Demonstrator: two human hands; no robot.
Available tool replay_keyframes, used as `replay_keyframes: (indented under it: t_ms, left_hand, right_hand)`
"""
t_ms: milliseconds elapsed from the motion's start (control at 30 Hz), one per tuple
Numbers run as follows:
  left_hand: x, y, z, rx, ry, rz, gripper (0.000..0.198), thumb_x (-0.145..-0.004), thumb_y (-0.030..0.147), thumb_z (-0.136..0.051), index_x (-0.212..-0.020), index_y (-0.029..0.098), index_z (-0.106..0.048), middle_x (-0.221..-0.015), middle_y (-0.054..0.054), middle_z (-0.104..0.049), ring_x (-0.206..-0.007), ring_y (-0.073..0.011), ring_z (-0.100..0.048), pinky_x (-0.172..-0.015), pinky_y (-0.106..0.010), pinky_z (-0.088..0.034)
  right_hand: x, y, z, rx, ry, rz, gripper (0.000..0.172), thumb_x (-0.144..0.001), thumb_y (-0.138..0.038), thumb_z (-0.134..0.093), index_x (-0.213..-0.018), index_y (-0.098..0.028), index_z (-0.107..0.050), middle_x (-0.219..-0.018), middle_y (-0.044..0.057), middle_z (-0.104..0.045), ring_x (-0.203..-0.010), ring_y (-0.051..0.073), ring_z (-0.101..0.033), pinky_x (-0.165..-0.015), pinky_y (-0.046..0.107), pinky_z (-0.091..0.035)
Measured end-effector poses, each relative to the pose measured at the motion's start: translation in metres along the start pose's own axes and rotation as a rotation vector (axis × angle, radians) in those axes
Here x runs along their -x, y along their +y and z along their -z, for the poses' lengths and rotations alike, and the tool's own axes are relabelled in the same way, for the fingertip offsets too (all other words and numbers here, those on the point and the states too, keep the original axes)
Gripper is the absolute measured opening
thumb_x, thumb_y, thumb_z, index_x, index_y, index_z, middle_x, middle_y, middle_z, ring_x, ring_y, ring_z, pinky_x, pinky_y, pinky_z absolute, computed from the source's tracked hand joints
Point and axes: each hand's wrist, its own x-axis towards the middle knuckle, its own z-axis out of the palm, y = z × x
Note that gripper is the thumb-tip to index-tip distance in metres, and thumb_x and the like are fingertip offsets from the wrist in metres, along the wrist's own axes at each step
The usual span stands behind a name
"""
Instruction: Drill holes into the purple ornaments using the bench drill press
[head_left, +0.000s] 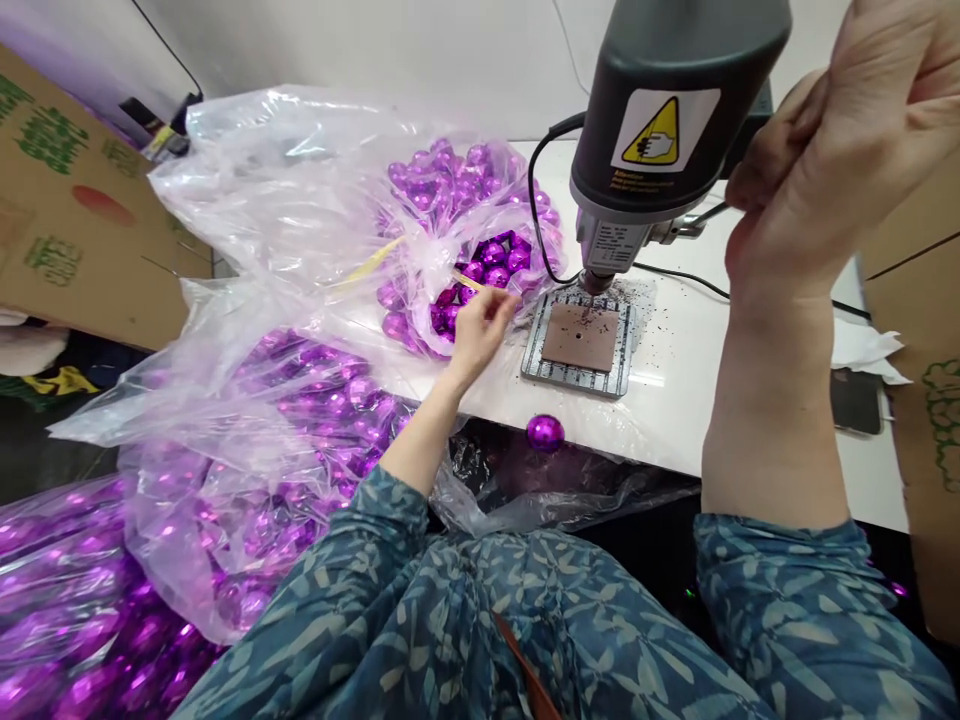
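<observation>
My left hand (480, 335) reaches to the mouth of a clear plastic bag of shiny purple faceted balls (495, 262). Its fingers are loosely bent and partly apart, with no ball visible in them; a thin yellow strip (466, 281) lies beside them. High at the right, my right hand (832, 160) is closed around the lever (709, 213) of a small black drill press (660, 110). Under the chuck (598, 282) a brown square pad (581, 338) with a small hole rests on the metal base (531, 365). A single purple ball (545, 433) appears at the table's front edge, above a clear plastic bag (517, 490).
Large bags of purple balls (300, 400) fill the left side. Dark shavings (637, 310) are scattered around the base. A black cable (534, 200) loops beside the drill. Cardboard boxes (90, 200) stand at both sides; a phone (855, 402) and white tissue (866, 350) lie at the right.
</observation>
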Motion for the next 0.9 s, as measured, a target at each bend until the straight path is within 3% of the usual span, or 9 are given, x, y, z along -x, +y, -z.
replay_keyframes:
  t_ms: [33,100,200,300,433,633,800,900]
  left_hand:
    - [-0.017,-0.013,0.000,-0.047,0.088,0.022,0.025,-0.112,0.046,-0.065,-0.102,0.026,-0.075,-0.098,-0.006,-0.079,-0.091,-0.0230,-0.071,-0.092,-0.039,-0.059]
    - [-0.051,-0.039,-0.004,-0.168,0.124,0.050,0.008,-0.103,0.030,-0.072,-0.103,0.025,-0.078,-0.107,-0.010,-0.079,-0.107,-0.0312,-0.073,-0.108,-0.050,-0.058]
    - [-0.087,-0.062,-0.013,-0.352,-0.014,0.120,0.029,-0.082,0.010,-0.082,-0.106,0.025,-0.083,-0.115,-0.014,-0.076,-0.128,-0.0451,-0.069,-0.123,-0.068,-0.050]
    - [-0.098,-0.068,-0.014,-0.445,-0.129,0.173,0.045,-0.073,0.001,-0.081,-0.112,0.025,-0.085,-0.116,-0.014,-0.074,-0.128,-0.0477,-0.071,-0.125,-0.073,-0.047]
    - [-0.090,-0.068,-0.005,-0.325,-0.057,0.131,0.050,-0.079,0.011,-0.086,-0.127,0.024,-0.082,-0.122,-0.011,-0.071,-0.117,-0.0369,-0.075,-0.122,-0.058,-0.054]
    - [-0.073,-0.061,0.006,-0.041,0.061,0.029,0.047,-0.090,0.044,-0.092,-0.132,0.028,-0.076,-0.127,-0.009,-0.070,-0.113,-0.0271,-0.073,-0.109,-0.043,-0.063]
    - [-0.048,-0.022,0.015,0.159,0.129,0.018,0.065,-0.100,0.071,-0.079,-0.152,0.036,-0.062,-0.126,-0.008,-0.073,-0.116,-0.0262,-0.077,-0.101,-0.043,-0.066]
    - [-0.026,0.006,0.014,0.234,0.074,0.043,0.064,-0.108,0.075,-0.066,-0.163,0.043,-0.055,-0.136,-0.008,-0.074,-0.123,-0.0275,-0.078,-0.100,-0.044,-0.068]
  right_hand:
    - [-0.001,0.002,-0.001,0.011,0.010,0.011,0.083,-0.073,-0.072,-0.077,-0.066,-0.023,-0.010,-0.048,-0.007,-0.016,-0.034,0.001,-0.017,-0.041,0.031,-0.001]
    - [0.000,0.003,-0.002,0.025,0.008,0.020,0.090,-0.073,-0.072,-0.079,-0.070,-0.023,-0.004,-0.049,-0.006,-0.015,-0.035,0.000,-0.021,-0.041,0.030,-0.001]
    - [0.003,-0.005,-0.002,0.021,-0.008,0.020,0.090,-0.072,-0.080,-0.077,-0.068,-0.024,-0.008,-0.048,-0.007,-0.015,-0.034,0.000,-0.019,-0.042,0.032,0.003]
    - [0.006,-0.016,-0.001,0.048,-0.096,-0.015,0.084,-0.074,-0.085,-0.072,-0.066,-0.024,-0.015,-0.049,-0.007,-0.022,-0.036,0.001,-0.024,-0.044,0.032,-0.002]
    - [0.006,-0.019,0.002,0.051,-0.113,-0.050,0.075,-0.075,-0.077,-0.075,-0.065,-0.023,-0.024,-0.050,-0.007,-0.026,-0.038,0.003,-0.028,-0.045,0.031,-0.007]
    - [0.006,-0.016,0.002,0.111,-0.123,-0.019,0.077,-0.077,-0.083,-0.068,-0.065,-0.023,-0.020,-0.051,-0.006,-0.022,-0.038,0.002,-0.027,-0.044,0.032,-0.008]
    - [0.005,-0.011,-0.001,0.151,-0.094,0.015,0.083,-0.078,-0.083,-0.066,-0.070,-0.025,-0.008,-0.050,-0.006,-0.016,-0.036,0.001,-0.024,-0.044,0.033,-0.003]
    - [0.004,-0.007,-0.002,0.126,-0.062,0.032,0.083,-0.080,-0.085,-0.060,-0.073,-0.024,-0.004,-0.049,-0.006,-0.015,-0.035,0.000,-0.021,-0.045,0.033,-0.001]
